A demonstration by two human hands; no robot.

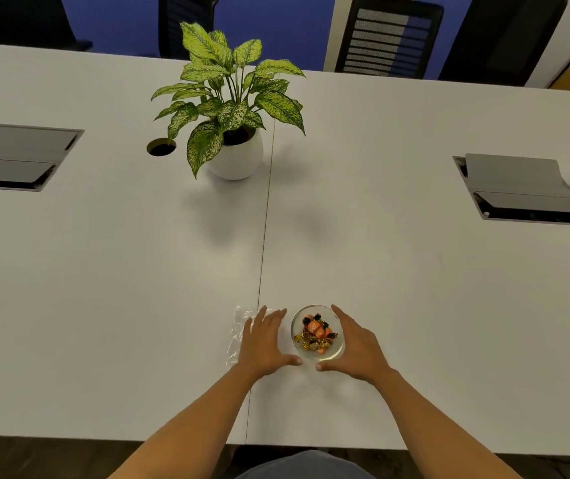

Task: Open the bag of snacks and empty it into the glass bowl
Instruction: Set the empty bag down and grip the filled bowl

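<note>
no readable text, orange and gold snack wrappers [317,331] in the glass bowl [336,354] too small to read

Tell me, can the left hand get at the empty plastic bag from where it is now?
Probably yes. The left hand lies flat partly over the clear plastic bag, left of the glass bowl; nothing stands between them.

White table [104,271], black chairs [388,39]

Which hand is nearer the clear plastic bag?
Left. The left hand lies partly over the clear plastic bag; the right hand is beyond the glass bowl, on its far side.
</note>
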